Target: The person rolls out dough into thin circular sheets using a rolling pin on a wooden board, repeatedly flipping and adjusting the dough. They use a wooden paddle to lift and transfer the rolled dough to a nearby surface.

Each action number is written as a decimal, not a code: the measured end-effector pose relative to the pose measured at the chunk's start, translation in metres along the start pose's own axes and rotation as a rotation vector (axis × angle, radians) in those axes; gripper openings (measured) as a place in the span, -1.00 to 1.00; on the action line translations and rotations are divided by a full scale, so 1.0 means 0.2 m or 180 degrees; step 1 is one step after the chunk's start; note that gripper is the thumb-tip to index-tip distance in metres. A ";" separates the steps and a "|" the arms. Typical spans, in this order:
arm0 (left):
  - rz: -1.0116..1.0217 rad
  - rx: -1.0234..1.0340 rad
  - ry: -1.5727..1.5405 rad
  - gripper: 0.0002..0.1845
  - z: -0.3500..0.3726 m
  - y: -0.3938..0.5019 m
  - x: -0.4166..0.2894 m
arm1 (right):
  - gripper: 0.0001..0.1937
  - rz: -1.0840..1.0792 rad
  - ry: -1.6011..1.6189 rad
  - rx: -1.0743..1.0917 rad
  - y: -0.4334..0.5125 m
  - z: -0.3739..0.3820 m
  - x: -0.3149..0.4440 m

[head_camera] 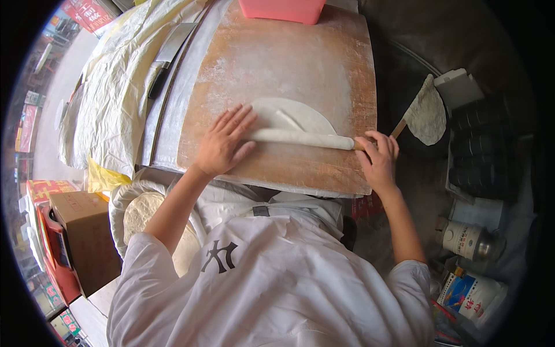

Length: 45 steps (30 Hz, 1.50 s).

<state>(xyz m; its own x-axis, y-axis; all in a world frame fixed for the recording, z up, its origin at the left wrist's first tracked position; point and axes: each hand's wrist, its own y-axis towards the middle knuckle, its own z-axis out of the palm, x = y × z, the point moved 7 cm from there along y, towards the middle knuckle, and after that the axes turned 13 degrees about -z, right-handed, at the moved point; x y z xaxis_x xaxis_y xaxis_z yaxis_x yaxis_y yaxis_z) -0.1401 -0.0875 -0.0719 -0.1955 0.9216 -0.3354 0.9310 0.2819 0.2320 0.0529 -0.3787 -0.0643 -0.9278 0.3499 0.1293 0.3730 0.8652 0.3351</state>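
Observation:
A thin round sheet of dough [299, 113] lies on a floured wooden board [277, 56], its near side wrapped around a rolling pin [359, 144]. A narrow raised strip or fold [289, 120] crosses the flat part of the dough. My left hand [227, 141] is palm down at the dough's left edge, fingers extended, holding nothing; it hides the pin's left end. Around the bare wooden right end of the pin, near the board's right edge, curl the fingers of my right hand [379, 158].
A pink plastic tub [282, 9] stands at the board's far edge. A cleaver [171, 52] lies left, beside a creased pale cover [112, 86]. Below it, more dough [141, 212] sits in a cloth-lined container. Right of the board is a pale, rough flat piece [427, 115] on a wooden stick.

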 end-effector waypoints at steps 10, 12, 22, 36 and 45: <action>-0.0532 0.0371 -0.0195 -0.01 0.08 -0.24 -0.31 | -0.33 -0.0145 0.0311 0.0643 0.15 0.22 0.72; -0.0629 0.0579 -0.0219 -0.01 0.10 -0.22 -0.27 | -0.33 -0.0198 0.0274 0.0693 0.12 0.28 0.67; -0.2442 -0.0496 0.0090 -0.04 0.08 1.20 0.96 | -0.11 0.1497 -0.0205 0.1306 1.62 0.54 -0.83; -0.1052 -0.0520 -0.0352 -0.45 0.00 -0.16 0.20 | -0.53 -0.0097 -0.0130 -0.0162 0.10 0.05 -0.08; -0.3055 0.0056 -0.1971 -0.70 0.13 0.26 0.47 | -0.64 0.0624 0.0019 -0.0012 0.17 0.10 0.27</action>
<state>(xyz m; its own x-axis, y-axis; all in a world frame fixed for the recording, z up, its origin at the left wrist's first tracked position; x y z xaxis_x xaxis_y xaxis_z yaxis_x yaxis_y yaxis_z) -0.1027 0.0074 -0.1157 -0.6476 0.0366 -0.7611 0.4847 0.7905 -0.3744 0.0153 -0.3236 -0.0651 -0.8374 0.5095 0.1979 0.5466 0.7793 0.3064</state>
